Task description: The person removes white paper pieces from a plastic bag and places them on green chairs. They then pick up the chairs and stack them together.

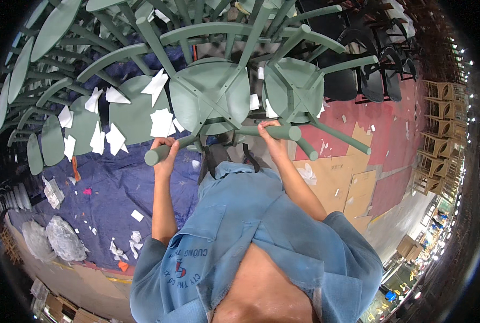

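A green wooden chair [218, 99] is turned with the underside of its round seat and its crossed braces facing me. My left hand [165, 153] is closed around one of its legs, whose round end points toward me. On another leg of the same chair, my right hand [273, 143] is closed with the thumb on top. Beside it, to the right, a second green chair [299, 89] also shows its seat underside and braces. Green seats [135, 116] with white paper pieces [162, 123] on them stand in rows at the left.
More green chairs [57, 29] crowd the far left. Black chairs [372, 81] stand at the far right, and stacked wooden frames [439, 137] line the right side. A blue tarp [110, 188] with scraps and plastic bags [65, 239] covers the left floor; cardboard sheets [334, 185] lie at right.
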`<state>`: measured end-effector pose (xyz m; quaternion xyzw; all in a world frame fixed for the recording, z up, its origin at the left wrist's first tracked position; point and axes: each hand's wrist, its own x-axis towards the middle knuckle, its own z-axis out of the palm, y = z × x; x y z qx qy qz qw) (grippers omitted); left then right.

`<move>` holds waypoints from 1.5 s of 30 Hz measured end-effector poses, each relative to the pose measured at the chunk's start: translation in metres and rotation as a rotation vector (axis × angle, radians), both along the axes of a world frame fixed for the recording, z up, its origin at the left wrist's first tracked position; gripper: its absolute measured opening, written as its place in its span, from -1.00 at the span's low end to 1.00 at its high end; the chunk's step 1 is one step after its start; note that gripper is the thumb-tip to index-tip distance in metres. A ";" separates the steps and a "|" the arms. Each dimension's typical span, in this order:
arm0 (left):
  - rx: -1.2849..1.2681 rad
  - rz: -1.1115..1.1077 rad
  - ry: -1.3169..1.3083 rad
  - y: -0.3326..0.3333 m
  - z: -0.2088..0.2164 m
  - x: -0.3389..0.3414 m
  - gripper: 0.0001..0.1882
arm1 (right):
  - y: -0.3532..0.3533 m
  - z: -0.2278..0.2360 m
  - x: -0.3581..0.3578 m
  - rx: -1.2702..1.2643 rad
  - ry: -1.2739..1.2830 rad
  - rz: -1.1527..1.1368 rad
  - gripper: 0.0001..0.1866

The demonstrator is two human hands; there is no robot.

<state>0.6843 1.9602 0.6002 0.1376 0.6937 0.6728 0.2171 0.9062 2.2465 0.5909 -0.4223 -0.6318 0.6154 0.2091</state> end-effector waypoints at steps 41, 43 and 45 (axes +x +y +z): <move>-0.345 0.457 0.942 -0.006 0.186 -0.073 0.26 | 0.010 -0.103 0.103 -0.088 -0.466 0.495 -0.24; -0.277 0.468 1.009 0.003 0.198 -0.068 0.31 | 0.011 -0.103 0.112 -0.183 -0.527 0.445 -0.24; -0.227 0.479 1.043 0.009 0.204 -0.066 0.36 | 0.008 -0.094 0.118 -0.244 -0.598 0.408 -0.23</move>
